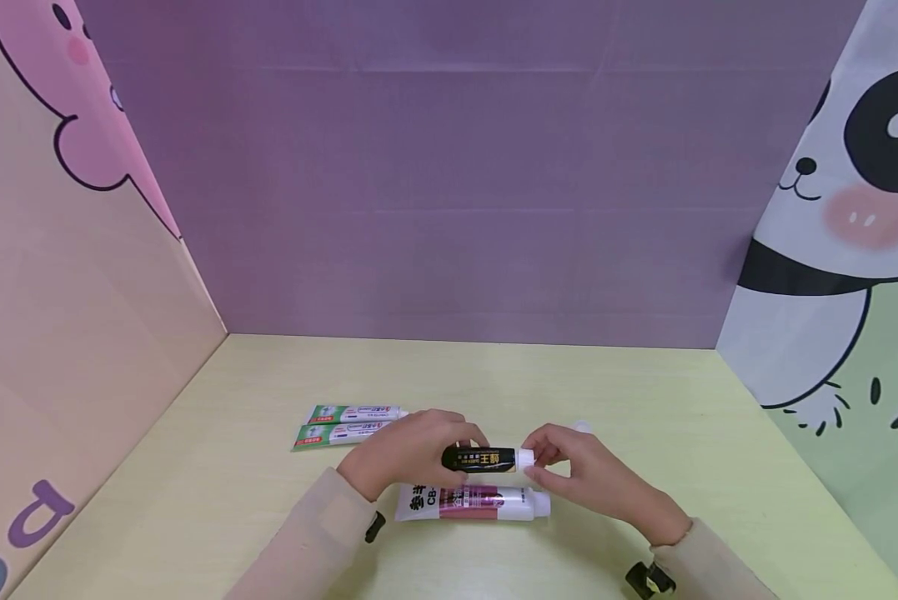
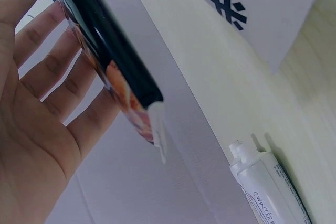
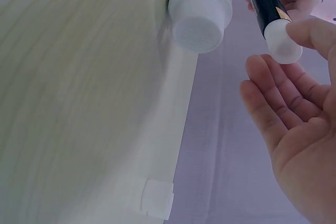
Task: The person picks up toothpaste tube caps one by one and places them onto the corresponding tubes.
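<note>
black tube (image 1: 480, 459), gold lettering (image 1: 489, 458), white cap (image 1: 525, 459); pink-and-white tube (image 1: 469, 502); pale yellow table (image 1: 629, 408); purple backdrop (image 1: 449, 183).

Bare hands (image 1: 424, 446), beige sleeves (image 1: 306, 542), black wristbands (image 1: 637, 579)

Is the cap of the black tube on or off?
On: the white cap sits on the end of the black tube, touched by the right hand. Tightness: cannot tell.

A purple backdrop (image 1: 449, 167) adjoins a panda-printed side panel (image 1: 831, 308).
</note>
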`<state>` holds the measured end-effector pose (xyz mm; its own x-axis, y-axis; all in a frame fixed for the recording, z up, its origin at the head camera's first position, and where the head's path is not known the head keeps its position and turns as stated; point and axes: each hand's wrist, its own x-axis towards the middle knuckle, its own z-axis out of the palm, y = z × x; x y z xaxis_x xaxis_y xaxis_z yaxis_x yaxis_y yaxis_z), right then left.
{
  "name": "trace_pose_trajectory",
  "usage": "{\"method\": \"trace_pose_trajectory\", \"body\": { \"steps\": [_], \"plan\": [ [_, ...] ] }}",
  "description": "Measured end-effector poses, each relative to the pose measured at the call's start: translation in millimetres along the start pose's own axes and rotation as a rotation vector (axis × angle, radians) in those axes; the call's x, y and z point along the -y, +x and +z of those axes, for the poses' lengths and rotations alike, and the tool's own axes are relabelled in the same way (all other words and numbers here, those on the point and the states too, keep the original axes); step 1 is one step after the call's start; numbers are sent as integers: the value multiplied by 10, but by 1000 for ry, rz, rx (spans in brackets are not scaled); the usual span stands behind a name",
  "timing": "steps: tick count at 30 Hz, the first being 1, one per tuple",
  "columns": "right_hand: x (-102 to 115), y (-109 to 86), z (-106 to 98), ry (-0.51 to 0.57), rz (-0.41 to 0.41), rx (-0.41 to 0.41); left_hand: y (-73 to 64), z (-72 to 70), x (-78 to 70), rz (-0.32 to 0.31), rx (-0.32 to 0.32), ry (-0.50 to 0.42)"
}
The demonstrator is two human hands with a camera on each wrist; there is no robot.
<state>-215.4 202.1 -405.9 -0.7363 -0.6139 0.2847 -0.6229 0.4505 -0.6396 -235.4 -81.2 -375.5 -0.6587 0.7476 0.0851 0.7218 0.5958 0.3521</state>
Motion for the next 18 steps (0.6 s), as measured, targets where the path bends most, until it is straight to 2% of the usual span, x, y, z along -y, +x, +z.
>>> {"method": "trace_pose_trajectory", "body": {
  "steps": [8,18],
  "plan": [
    [1,2,-4,7,13,31,-3,-2,2,9,-9,-1],
    [3,-7,0,-29,-66,-28,-10,-7,-2,20,-19,-11]
  ]
}}
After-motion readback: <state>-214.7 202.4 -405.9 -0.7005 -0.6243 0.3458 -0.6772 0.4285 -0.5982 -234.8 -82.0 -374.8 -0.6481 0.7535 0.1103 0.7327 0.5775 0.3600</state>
